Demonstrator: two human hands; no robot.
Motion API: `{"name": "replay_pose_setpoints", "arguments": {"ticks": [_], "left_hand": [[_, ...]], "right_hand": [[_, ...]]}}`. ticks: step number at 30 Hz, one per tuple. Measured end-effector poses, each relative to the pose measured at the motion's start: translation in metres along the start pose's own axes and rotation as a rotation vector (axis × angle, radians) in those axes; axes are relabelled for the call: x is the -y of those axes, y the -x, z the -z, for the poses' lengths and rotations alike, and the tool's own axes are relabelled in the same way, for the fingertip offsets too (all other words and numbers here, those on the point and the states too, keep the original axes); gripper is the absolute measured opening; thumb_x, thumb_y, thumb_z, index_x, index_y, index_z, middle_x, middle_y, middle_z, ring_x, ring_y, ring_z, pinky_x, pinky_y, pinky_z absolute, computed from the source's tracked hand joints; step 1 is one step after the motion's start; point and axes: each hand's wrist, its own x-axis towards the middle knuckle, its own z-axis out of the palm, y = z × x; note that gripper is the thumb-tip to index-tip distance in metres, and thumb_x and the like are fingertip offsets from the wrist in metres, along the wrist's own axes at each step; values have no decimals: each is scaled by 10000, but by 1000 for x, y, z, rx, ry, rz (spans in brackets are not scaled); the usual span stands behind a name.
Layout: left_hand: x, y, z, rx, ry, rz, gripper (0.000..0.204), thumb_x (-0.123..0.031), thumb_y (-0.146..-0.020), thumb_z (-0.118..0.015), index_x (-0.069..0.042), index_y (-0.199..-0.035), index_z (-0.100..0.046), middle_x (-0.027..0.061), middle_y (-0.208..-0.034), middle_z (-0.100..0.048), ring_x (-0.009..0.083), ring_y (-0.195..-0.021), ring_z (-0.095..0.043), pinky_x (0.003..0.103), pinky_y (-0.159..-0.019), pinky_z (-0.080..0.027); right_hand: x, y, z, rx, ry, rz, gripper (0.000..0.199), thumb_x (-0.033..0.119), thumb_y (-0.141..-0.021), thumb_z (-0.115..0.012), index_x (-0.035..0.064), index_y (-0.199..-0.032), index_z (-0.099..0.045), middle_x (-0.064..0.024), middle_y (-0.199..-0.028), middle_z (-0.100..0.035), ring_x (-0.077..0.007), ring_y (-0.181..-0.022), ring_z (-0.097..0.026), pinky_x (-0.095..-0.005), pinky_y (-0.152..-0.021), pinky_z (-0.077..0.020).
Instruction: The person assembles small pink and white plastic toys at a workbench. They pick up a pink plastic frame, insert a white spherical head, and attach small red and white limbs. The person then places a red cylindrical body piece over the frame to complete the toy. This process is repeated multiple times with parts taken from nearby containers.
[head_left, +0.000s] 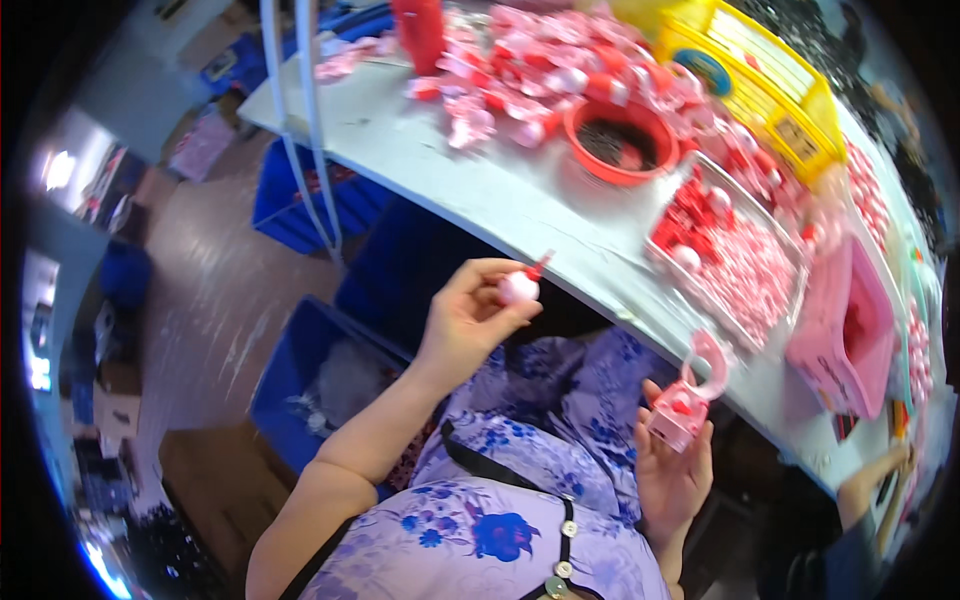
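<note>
Pink plastic throughout the head view. Left hand [470,320], raised before the white table's edge [560,225], fingers curled, pinching a small pale pink ball with a red stem [521,285] between thumb and fingertips. Right hand [672,470], lower down over the lap, palm half open, cradling a pink ring-topped toy housing [688,398]. Both pieces probably light, stiff, smooth, slightly slippery; best gripped on the ball's sides and the housing's square base. Red bowl [620,140] and clear tray of pink parts [735,255] well beyond.
</note>
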Motion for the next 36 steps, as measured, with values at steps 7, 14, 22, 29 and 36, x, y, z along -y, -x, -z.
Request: {"name": "replay_pose_setpoints", "arguments": {"ticks": [7, 14, 22, 29, 36], "left_hand": [[5, -4, -3, 6, -48, -58, 354, 13, -860, -669, 2, -1176, -511, 104, -1022, -612, 137, -901, -633, 277, -809, -562], [7, -3, 3, -68, -59, 37, 335, -9, -876, -660, 2, -1178, -516, 83, -1002, -614, 122, -882, -634, 267, -785, -555], [3, -7, -4, -74, -389, -174, 303, -119, -854, -724, -3, -1105, -602, 73, -958, -641, 113, -837, -653, 255, -751, -540], [2, -2, 1, -53, -102, 71, 303, -143, -895, -681, 0, -1138, -570, 50, -942, -658, 87, -817, -629, 235, -738, -525], [5, -11, 4, -7, 51, 95, 328, -215, -937, -629, -10, -1184, -565, 40, -891, -638, 83, -783, -622, 245, -715, -545]], "right_hand": [[3, -1, -2, -6, 1, -28, 598, 414, -1021, -327, -20, -1430, -289, -301, -1407, -378, -356, -1178, -551, -396, -990, -492], [-1, -8, 2, -21, -31, -54, 604, 401, -1007, -397, 27, -1461, -259, -291, -1414, -374, -361, -1163, -557, -399, -988, -489], [2, -11, 2, 266, -456, -135, 489, 211, -1006, -455, -12, -1418, -314, -184, -1434, -374, -321, -1282, -437, -505, -1137, -316], [-4, -15, 9, 256, -300, -163, 452, 260, -1007, -455, -12, -1365, -410, -218, -1404, -432, -334, -1276, -461, -466, -1109, -377], [-5, -5, -10, 347, -269, -156, 443, 274, -1007, -457, 25, -1372, -416, -189, -1390, -462, -314, -1250, -496, -447, -1087, -409]]}}
